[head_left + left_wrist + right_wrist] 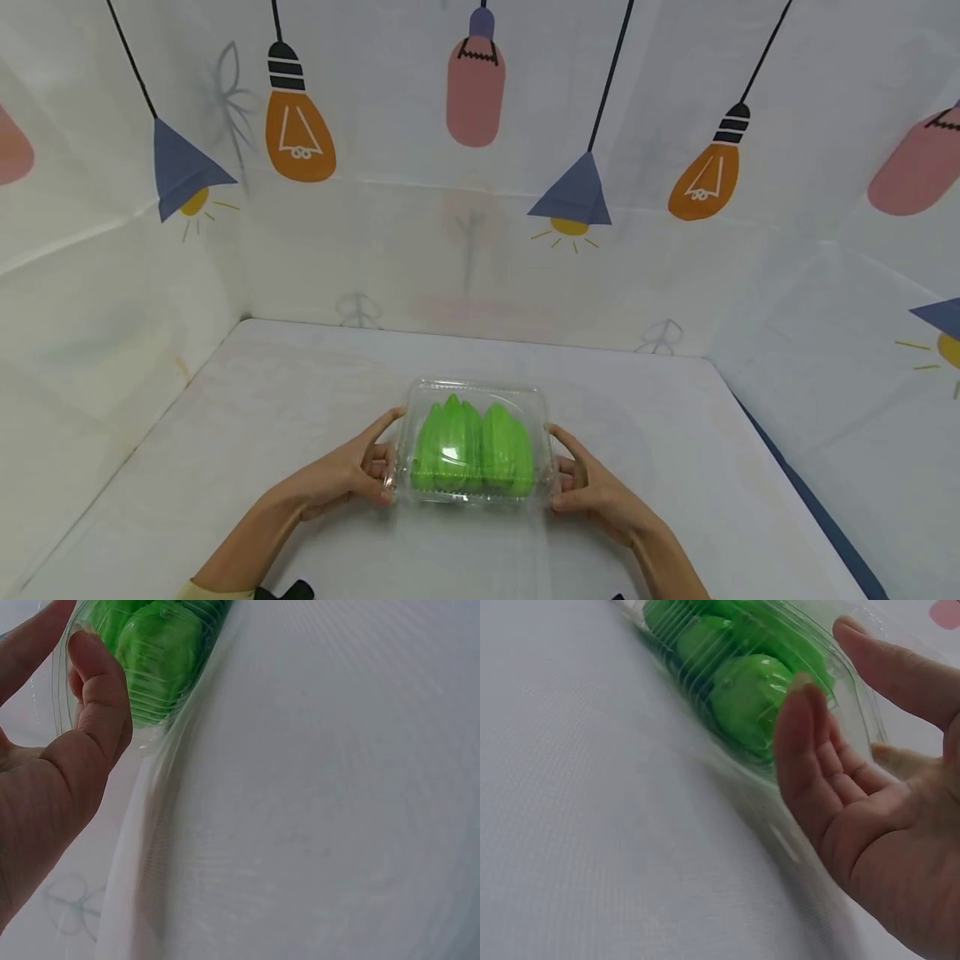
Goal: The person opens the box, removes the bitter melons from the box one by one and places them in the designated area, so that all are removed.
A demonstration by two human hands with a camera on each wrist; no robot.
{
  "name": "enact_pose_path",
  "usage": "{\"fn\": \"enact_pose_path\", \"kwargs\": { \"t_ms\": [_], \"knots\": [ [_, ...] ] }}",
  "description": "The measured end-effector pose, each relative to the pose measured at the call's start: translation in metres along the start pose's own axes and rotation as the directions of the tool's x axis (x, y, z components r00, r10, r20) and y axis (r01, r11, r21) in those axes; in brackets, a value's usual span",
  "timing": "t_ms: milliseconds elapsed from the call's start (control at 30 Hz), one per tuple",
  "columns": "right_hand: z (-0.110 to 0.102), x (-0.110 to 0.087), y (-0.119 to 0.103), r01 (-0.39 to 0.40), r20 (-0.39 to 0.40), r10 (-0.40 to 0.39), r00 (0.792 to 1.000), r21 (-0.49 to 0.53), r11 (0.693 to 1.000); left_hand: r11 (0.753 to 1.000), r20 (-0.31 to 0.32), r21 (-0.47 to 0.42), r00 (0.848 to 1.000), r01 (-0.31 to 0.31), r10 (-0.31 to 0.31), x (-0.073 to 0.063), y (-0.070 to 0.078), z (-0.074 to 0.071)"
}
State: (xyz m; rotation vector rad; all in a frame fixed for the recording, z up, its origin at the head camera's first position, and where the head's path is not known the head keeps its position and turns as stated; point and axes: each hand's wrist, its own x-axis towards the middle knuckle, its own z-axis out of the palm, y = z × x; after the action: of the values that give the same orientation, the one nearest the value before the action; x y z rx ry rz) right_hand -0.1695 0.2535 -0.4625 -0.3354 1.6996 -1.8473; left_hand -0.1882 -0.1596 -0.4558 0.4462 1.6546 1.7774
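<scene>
A clear plastic lidded container (480, 385) lies on the white table, with several long, ribbed green pieces (452, 450) side by side inside. My left hand (352, 471) holds its left side, thumb at the near corner and index finger toward the far corner. On the opposite side my right hand (592, 487) holds it in a mirrored way. Close up in the left wrist view, the left hand's fingers (101, 697) bend at the container's rim, beside rounded green ends. In the right wrist view, the right hand's fingers (802, 742) lie along the ridged plastic wall.
The white tabletop (315, 367) spreads around the container. White fabric walls (480, 250) printed with lamps and bulbs enclose it at the back and both sides. A dark blue strip (810, 500) runs beside the right table edge.
</scene>
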Motion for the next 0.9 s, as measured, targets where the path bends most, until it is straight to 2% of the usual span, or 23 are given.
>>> {"fn": "enact_pose_path", "kwargs": {
  "t_ms": [300,400,667,900],
  "knots": [
    [0.0027,0.0019,0.0019,0.055,0.014,-0.057,0.998,0.101,0.993,1.0,-0.02,0.004,1.0,-0.015,0.015,-0.0012,0.0002,-0.0003],
    [0.0033,0.0015,0.0042,0.064,-0.004,-0.064,0.998,0.121,0.991,1.0,-0.019,-0.002,1.0,-0.016,0.016,-0.0008,0.0003,-0.0001],
    [0.0042,0.0003,0.0058,0.095,-0.003,-0.095,0.995,0.136,0.986,1.0,-0.038,-0.004,0.999,-0.012,0.012,0.0008,0.0028,0.0014],
    [0.0058,0.0008,0.0058,0.098,-0.069,-0.09,0.994,0.111,0.989,1.0,-0.07,0.01,0.997,-0.012,0.012,-0.0001,0.002,0.0009]
  ]
}}
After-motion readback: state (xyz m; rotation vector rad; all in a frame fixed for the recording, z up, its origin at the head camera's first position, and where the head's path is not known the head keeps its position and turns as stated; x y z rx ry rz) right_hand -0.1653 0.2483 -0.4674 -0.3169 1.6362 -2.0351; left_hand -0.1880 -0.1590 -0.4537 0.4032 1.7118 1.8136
